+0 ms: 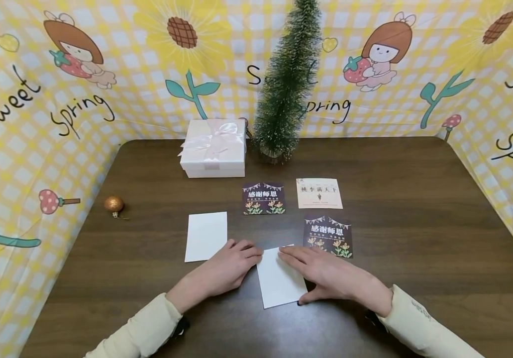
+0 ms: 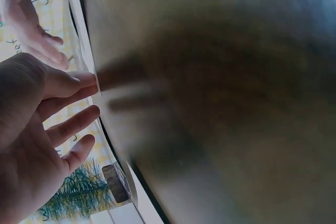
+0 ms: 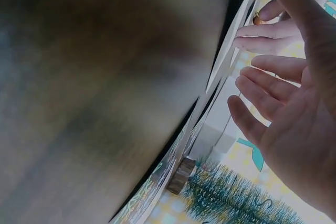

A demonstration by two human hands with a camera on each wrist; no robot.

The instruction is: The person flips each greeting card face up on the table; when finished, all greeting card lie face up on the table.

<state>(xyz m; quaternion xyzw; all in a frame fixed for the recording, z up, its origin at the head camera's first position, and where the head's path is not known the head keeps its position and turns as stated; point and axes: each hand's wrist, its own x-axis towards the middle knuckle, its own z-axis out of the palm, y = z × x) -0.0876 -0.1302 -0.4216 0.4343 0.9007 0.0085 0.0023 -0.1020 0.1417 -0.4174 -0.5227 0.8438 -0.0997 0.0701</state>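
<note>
A white rectangular card (image 1: 281,283) lies slightly turned on the brown table between both hands. My left hand (image 1: 231,266) is at its upper left corner; in the left wrist view its thumb and index finger (image 2: 79,80) meet in a pinch at the card's edge, the other fingers spread loosely. The right hand (image 1: 328,273) rests over the upper right part, its fingertips on the card and its thumb by the lower right corner. From the right wrist view, those fingers (image 3: 262,90) look nearly straight. Left of the left hand lies another white card (image 1: 207,236).
Behind the hands lie two dark printed cards (image 1: 263,199) and a cream printed card (image 1: 319,193). A white gift box (image 1: 213,149) with a ribbon and a small green tree (image 1: 285,89) stand at the back. A golden ball ornament (image 1: 114,205) sits at the left.
</note>
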